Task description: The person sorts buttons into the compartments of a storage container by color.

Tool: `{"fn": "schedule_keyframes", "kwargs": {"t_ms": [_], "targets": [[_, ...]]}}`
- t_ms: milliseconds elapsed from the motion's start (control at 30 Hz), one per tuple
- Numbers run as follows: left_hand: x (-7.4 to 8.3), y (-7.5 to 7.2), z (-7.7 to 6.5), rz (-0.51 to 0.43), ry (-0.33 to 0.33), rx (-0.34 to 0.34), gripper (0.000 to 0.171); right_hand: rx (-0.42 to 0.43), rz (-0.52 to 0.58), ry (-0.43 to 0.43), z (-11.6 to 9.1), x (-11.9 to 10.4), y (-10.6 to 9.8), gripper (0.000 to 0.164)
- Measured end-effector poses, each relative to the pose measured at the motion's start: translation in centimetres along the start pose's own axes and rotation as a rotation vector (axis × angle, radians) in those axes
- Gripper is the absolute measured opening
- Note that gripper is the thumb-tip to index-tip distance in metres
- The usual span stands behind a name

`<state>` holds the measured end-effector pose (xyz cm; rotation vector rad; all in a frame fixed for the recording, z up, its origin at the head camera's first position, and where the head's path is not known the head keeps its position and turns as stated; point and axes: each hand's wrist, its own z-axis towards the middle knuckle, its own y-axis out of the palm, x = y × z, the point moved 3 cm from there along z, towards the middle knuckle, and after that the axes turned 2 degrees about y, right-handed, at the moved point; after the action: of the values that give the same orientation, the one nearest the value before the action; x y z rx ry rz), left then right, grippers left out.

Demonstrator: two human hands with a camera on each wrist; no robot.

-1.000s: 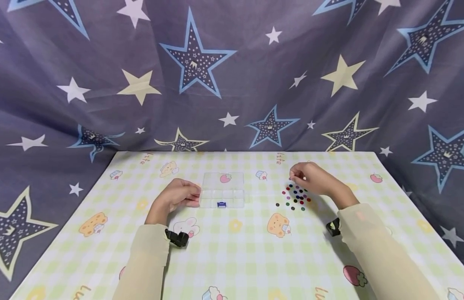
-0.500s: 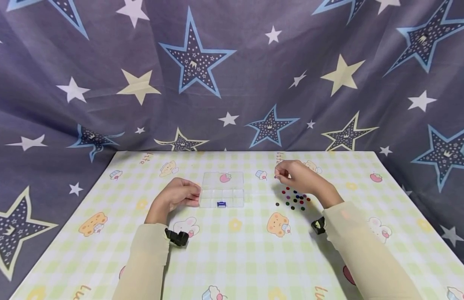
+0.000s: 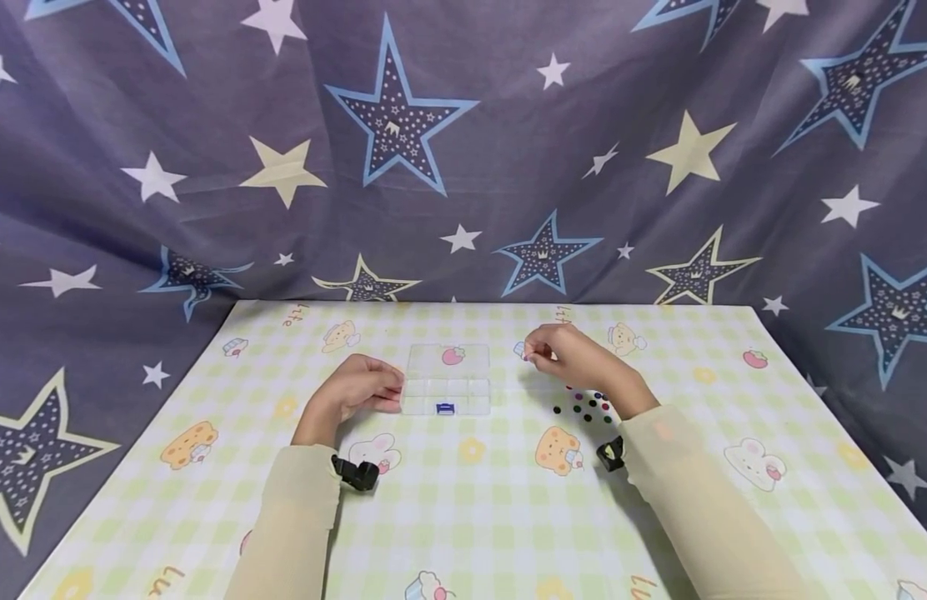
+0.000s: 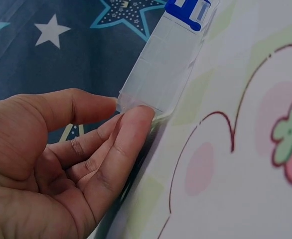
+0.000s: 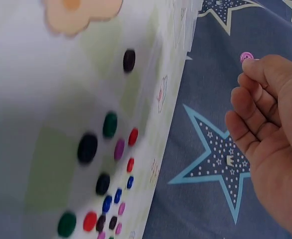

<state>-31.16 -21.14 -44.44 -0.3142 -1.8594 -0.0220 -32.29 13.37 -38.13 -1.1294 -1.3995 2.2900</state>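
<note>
The pink button is off the table, pinched at the tips of the right hand's thumb and forefinger, its other fingers loosely curled. In the last second that hand has swung left, from above the loose buttons to the space between them and the clear box. To my eye, the picking out is done and the carrying is under way, with the gap to the box still to cross.

What it holds is a small, glossy disc with a raised rim. The others lie scattered at the right, round and smooth: black, green, red, blue, purple and pink. The box is thin, rigid, see-through plastic, divided into small square compartments, with a blue latch on its near side and its lid opened toward the far side. The left hand hasn't shifted; thumb and fingers grip the box's left end, steadying it, I'd say.

Under everything runs a smooth, green-checked cloth with cartoon prints; beyond hangs a softly creased, star-patterned curtain.
</note>
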Motion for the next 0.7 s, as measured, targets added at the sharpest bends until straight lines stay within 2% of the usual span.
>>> {"fn": "schedule_keyframes", "kwargs": {"t_ms": [233,467,700], "targets": [[-0.2,0.0,0.1,-0.014,-0.005,0.000,0.029,0.013,0.009,-0.016,0.8,-0.3,1.3,0.016],[-0.3,0.0,0.2,-0.014,-0.007,-0.001,0.028,-0.019,0.046,0.006,1.5,-0.8,2.4,0.013],[-0.3,-0.1,0.3,-0.018,0.001,-0.004,0.029,-0.050,0.050,0.003,2.2,-1.2,3.2,0.018]]}}
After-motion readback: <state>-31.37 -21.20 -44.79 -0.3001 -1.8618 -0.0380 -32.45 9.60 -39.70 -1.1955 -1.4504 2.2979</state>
